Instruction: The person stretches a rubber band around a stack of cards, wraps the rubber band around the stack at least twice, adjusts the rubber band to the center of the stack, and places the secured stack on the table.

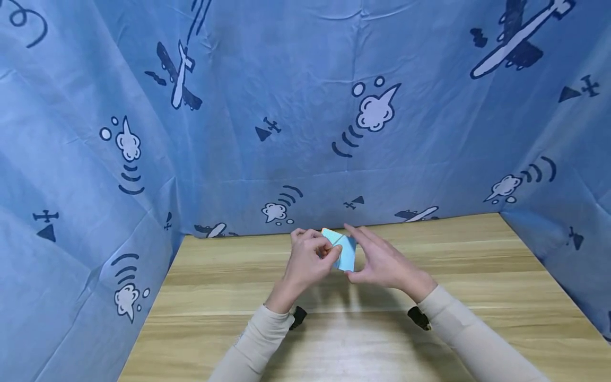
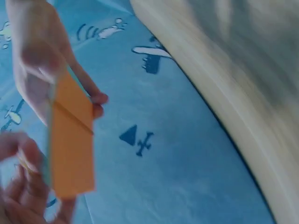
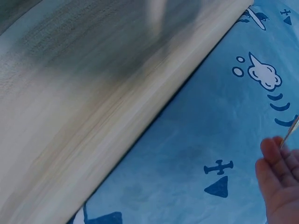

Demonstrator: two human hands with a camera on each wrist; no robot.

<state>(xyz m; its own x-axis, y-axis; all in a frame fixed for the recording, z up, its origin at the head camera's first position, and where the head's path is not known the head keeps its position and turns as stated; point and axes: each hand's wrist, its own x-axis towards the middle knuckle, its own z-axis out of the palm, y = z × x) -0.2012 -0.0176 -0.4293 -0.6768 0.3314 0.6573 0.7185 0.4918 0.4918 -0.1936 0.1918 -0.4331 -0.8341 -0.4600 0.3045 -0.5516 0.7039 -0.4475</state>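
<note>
A folded piece of paper, light blue on the side facing me, is held up above the table in the head view. Its orange reverse, crossed by a crease, shows in the left wrist view. My left hand pinches the paper's left part between thumb and curled fingers. On the other side, my right hand has its fingers spread fairly straight, the thumb at the lower right corner and a fingertip near the upper edge. A thin paper edge meets fingertips in the right wrist view.
The wooden table lies under both hands. Blue cloth printed with planes and clouds hangs behind the table and along both sides. Dark wrist devices sit by the sleeves.
</note>
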